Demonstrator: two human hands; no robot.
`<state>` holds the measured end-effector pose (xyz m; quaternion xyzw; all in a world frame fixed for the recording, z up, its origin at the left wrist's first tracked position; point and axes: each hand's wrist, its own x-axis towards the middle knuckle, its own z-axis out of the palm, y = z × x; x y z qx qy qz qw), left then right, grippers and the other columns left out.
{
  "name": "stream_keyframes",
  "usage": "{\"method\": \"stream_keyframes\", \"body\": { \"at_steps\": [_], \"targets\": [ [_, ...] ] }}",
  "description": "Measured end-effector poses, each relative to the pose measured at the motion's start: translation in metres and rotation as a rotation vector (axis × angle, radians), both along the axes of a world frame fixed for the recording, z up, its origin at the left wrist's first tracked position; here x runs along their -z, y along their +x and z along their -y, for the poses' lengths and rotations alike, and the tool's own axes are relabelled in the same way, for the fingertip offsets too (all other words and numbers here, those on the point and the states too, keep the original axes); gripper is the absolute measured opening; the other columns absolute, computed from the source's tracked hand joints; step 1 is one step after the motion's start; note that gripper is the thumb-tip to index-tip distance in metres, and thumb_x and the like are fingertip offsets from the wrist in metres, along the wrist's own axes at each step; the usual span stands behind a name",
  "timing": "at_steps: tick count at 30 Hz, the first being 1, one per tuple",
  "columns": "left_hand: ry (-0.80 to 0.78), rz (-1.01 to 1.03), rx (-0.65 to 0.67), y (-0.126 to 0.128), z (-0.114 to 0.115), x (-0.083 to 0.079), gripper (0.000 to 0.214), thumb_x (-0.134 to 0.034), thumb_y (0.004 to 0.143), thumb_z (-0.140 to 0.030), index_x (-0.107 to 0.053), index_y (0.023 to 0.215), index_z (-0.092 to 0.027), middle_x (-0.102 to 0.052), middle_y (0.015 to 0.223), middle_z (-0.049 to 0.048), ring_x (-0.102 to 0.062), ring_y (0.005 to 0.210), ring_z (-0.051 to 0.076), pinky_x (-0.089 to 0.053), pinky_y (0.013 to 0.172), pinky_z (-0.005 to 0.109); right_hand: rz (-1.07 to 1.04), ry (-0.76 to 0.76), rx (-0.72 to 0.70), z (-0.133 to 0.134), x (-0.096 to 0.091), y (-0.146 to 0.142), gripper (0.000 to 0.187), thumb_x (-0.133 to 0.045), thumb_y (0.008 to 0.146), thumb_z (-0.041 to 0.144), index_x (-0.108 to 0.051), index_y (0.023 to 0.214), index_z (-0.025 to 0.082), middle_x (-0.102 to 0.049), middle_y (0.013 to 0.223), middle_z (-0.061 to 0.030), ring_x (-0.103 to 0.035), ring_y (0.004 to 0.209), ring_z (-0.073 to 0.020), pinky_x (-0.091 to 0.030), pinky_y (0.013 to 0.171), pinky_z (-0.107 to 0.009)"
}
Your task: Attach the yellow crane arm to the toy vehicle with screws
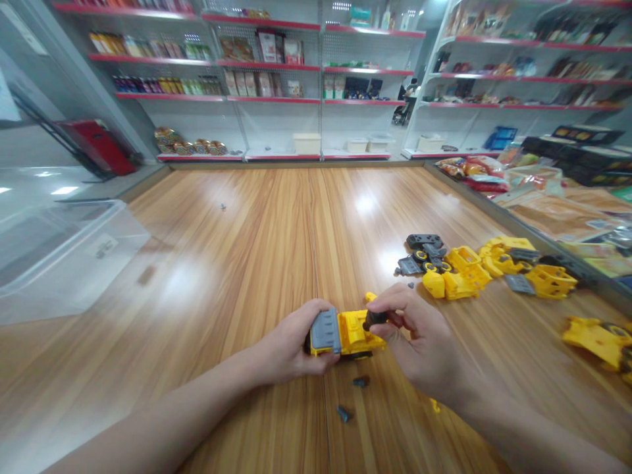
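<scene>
My left hand (293,342) is closed around a yellow toy vehicle body (351,329) with a grey panel (326,330) on its left end, holding it just above the wooden table (237,250). My right hand (419,339) pinches a small dark peg (375,319) against the right side of the yellow body. Two loose dark screws (360,381) (343,414) lie on the table just below the toy, between my forearms.
A heap of yellow and grey toy parts (488,266) lies to the right, and another yellow piece (600,339) sits at the far right. A clear plastic bin (59,250) stands at left. Packaged goods (543,178) line the right edge. Store shelves (276,79) fill the back.
</scene>
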<state>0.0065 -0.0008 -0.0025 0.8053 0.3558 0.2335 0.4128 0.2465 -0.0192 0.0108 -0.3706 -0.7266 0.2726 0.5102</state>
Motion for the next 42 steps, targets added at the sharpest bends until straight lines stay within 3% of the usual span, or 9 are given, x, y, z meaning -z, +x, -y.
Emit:
{"method": "stream_keyframes", "body": {
  "at_steps": [7,11,14,18,21,24,29,35,42],
  "targets": [
    [-0.031,0.077,0.061,-0.003,-0.002,-0.012,0.047,-0.067,0.079,-0.025,-0.043,0.12,-0.02,-0.058,0.11,0.0088,-0.058,0.093,0.02,-0.05,0.08,0.034,0.068,0.102,-0.032,-0.004,-0.001,0.006,0.024,-0.063,0.088,0.014,-0.062,0.111,0.021,-0.065,0.101,-0.0063,-0.062,0.091,-0.0178,-0.053,0.068,-0.029],
    [-0.026,0.145,0.044,-0.007,-0.004,-0.013,0.052,-0.063,0.083,-0.023,-0.041,0.129,-0.02,-0.053,0.122,0.0119,-0.056,0.106,0.023,-0.049,0.091,0.038,-0.115,0.026,0.126,-0.007,-0.004,0.014,0.026,-0.058,0.092,0.021,-0.057,0.118,0.021,-0.062,0.108,-0.0083,-0.062,0.088,-0.0175,-0.054,0.072,-0.031],
    [0.067,0.178,-0.029,-0.009,-0.006,-0.008,0.051,-0.059,0.086,-0.02,-0.043,0.134,-0.021,-0.048,0.129,0.0132,-0.051,0.118,0.025,-0.045,0.1,0.042,-0.158,-0.035,0.258,-0.016,-0.007,0.025,0.02,-0.045,0.097,0.023,-0.057,0.112,0.019,-0.061,0.096,-0.0067,-0.06,0.075,-0.0152,-0.052,0.065,-0.03],
    [0.305,0.137,-0.319,-0.009,-0.009,-0.001,0.041,-0.049,0.09,-0.011,-0.051,0.129,-0.022,-0.049,0.13,0.0117,-0.044,0.129,0.025,-0.037,0.111,0.047,0.247,-0.085,0.319,-0.035,-0.004,0.041,0.018,-0.044,0.088,0.013,-0.059,0.079,0.018,-0.058,0.073,-0.0021,-0.055,0.067,-0.0148,-0.042,0.061,-0.028],
    [0.566,0.076,-0.474,-0.009,-0.005,-0.001,0.041,-0.053,0.085,-0.007,-0.056,0.122,-0.024,-0.052,0.125,0.0105,-0.047,0.124,0.026,-0.04,0.107,0.049,0.532,-0.196,0.212,-0.041,0.005,0.045,0.011,-0.053,0.083,0.017,-0.061,0.076,0.018,-0.054,0.061,0.001,-0.052,0.059,-0.014,-0.035,0.056,-0.026],
    [0.731,0.044,-0.339,-0.007,0.001,-0.004,0.047,-0.06,0.08,-0.006,-0.057,0.123,-0.024,-0.055,0.124,0.0107,-0.05,0.12,0.027,-0.044,0.102,0.05,0.613,-0.264,0.119,-0.038,0.015,0.041,0.015,-0.064,0.082,0.031,-0.063,0.09,0.018,-0.053,0.057,0.0032,-0.052,0.056,-0.0139,-0.033,0.054,-0.025],
    [0.736,-0.057,-0.146,-0.001,0.004,-0.007,0.044,-0.067,0.078,-0.012,-0.059,0.121,-0.022,-0.052,0.134,0.0124,-0.043,0.128,0.031,-0.041,0.106,0.054,0.699,-0.32,0.136,-0.031,0.019,0.033,0.014,-0.063,0.083,0.032,-0.063,0.087,0.019,-0.061,0.068,-0.001,-0.055,0.058,-0.0143,-0.032,0.055,-0.026],
    [0.753,-0.061,-0.171,0.0,0.001,-0.008,0.035,-0.068,0.078,-0.009,-0.063,0.111,-0.02,-0.053,0.131,0.0127,-0.043,0.127,0.03,-0.041,0.105,0.052,0.362,-0.372,0.122,-0.03,0.004,0.029,0.029,-0.06,0.088,0.034,-0.061,0.114,0.022,-0.057,0.065,0.0025,-0.052,0.06,-0.0132,-0.037,0.057,-0.025],
    [0.806,-0.098,-0.18,-0.001,0.003,-0.008,0.038,-0.071,0.075,-0.012,-0.066,0.112,-0.021,-0.052,0.128,0.0124,-0.045,0.118,0.03,-0.042,0.098,0.051,-0.439,-0.915,-0.205,-0.027,-0.015,0.023,0.04,-0.06,0.09,0.045,-0.06,0.122,0.021,-0.064,0.067,0.0002,-0.039,0.039,-0.0052,-0.024,0.036,-0.019]
  ]
}}
